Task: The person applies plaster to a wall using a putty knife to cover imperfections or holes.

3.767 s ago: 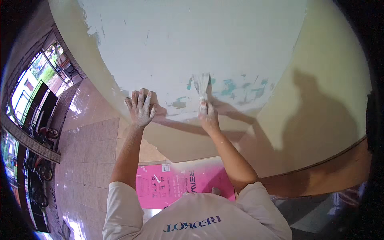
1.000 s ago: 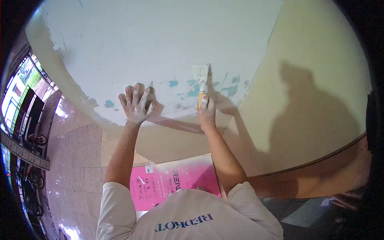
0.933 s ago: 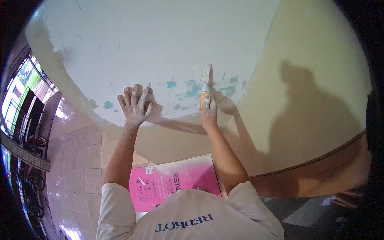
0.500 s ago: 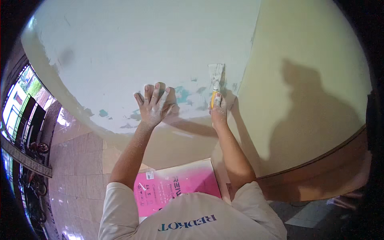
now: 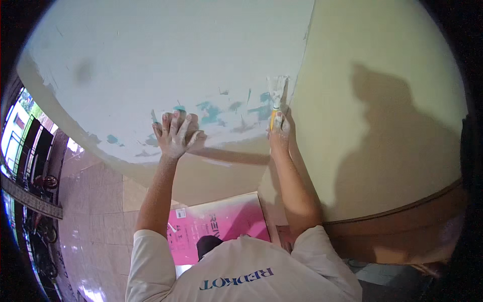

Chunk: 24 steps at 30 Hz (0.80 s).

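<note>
The right hand (image 5: 279,132) grips a scraper (image 5: 276,90); the left hand (image 5: 174,136) (dusty) is splayed against the wall (image 5: 191,55).

The wall (image 5: 191,55) stands before you, and your left hand (image 5: 173,136) lies against it. Your right hand (image 5: 280,132) is to the right of that one, with the scraper (image 5: 276,93) in it, its blade beyond your fingers, at the wall. Patches (image 5: 209,111) sit on the wall between your hands. Your shadow (image 5: 392,146) falls right of the scraper. Below your hands is the carton (image 5: 229,221); floor tiles (image 5: 95,201) spread to its left, with a motorcycle (image 5: 49,182) past them at far left.
</note>
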### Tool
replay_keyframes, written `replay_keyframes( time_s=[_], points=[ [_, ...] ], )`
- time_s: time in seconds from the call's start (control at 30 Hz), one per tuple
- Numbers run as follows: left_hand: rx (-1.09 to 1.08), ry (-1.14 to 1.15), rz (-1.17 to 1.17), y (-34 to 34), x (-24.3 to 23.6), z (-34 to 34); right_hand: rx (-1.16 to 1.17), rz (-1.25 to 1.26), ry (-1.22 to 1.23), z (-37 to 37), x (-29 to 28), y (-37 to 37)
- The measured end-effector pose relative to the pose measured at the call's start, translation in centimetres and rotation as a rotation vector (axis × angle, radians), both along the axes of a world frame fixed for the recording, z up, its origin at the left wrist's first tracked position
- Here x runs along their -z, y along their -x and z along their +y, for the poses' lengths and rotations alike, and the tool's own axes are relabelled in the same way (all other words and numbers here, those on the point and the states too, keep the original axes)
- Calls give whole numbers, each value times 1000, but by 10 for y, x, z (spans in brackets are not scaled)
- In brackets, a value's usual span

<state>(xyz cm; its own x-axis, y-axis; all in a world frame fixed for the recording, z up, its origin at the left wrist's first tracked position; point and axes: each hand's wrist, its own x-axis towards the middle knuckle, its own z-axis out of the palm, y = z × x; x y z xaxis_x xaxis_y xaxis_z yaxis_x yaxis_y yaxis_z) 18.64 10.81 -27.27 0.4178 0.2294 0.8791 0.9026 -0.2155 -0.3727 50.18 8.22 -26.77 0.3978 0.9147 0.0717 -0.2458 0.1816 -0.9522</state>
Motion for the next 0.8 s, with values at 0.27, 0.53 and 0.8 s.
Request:
replay_keyframes(
  time_s=[0.27, 0.53, 0.8],
  points=[
    [-3, 67, -61, 3, 12, 3, -55, -129, 184, -43, 124, -3],
    [-27, 37, -13, 15, 10, -8, 2, -96, 5, 11, 70, 10],
    [15, 5, -19, -7, 5, 2, -169, -11, 281, -21, 179, -27]
  ],
)
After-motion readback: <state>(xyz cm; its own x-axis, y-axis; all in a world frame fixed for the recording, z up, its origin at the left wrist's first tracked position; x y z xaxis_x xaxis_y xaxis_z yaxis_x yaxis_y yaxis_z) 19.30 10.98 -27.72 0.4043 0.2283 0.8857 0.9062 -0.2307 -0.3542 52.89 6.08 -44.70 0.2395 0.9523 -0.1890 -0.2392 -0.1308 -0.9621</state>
